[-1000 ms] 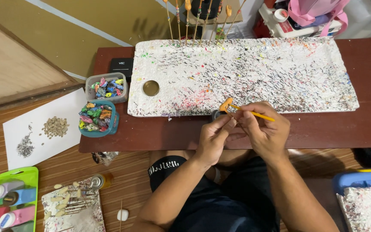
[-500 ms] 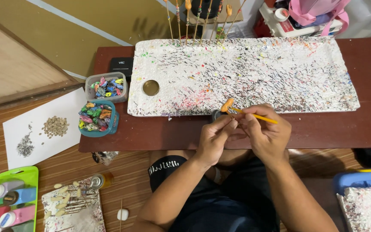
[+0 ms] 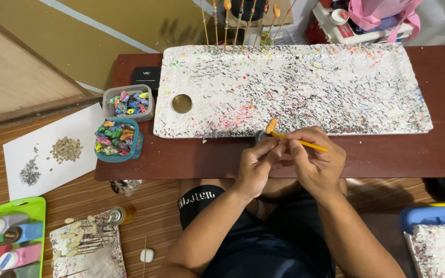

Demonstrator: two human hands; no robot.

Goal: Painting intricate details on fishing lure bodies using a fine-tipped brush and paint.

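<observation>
Over the near edge of the tabletop (image 3: 181, 159), the left hand (image 3: 256, 167) pinches a stick bearing an orange-coated bead (image 3: 271, 125) while the right hand (image 3: 315, 159) grips a yellow brush (image 3: 307, 143); finished coloured beads (image 3: 115, 138) fill two tubs, unpainted ones (image 3: 66, 150) wait on paper.

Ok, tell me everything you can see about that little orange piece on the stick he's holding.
The small orange elongated piece sits on the tip of a thin stick, looking freshly coloured and smooth. It tilts up to the left, over the near edge of the white paint-speckled foam board. The left hand pinches the stick just below it, while the right hand holds a thin yellow brush whose tip meets it.
</observation>
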